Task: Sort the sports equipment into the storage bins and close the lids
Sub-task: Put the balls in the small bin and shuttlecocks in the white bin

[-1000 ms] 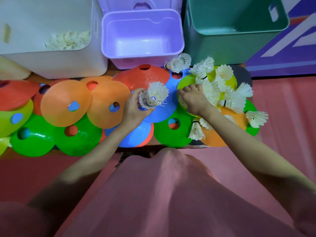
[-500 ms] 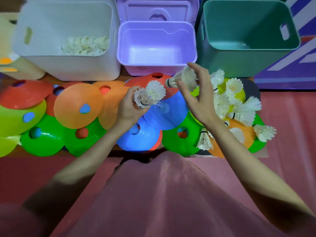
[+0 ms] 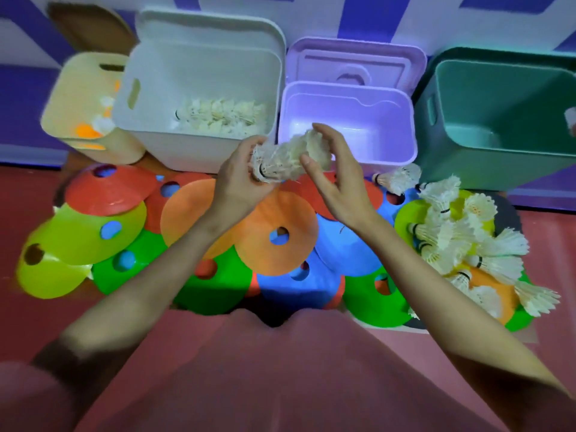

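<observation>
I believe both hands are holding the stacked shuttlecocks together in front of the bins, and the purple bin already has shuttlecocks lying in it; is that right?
Not quite. In the head view the left hand and right hand do hold the stacked shuttlecocks in front of the bins, but the purple bin shows nothing lying inside. The shuttlecocks already sorted lie in the white bin.

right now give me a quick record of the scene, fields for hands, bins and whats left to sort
left hand: grips stacked shuttlecocks
right hand: fingers on the stack's feather end
white bin: open, shuttlecocks inside
purple bin: open, nothing seen inside
green bin: open
left to sort: loose shuttlecocks at right; flat cones spread in front
</observation>
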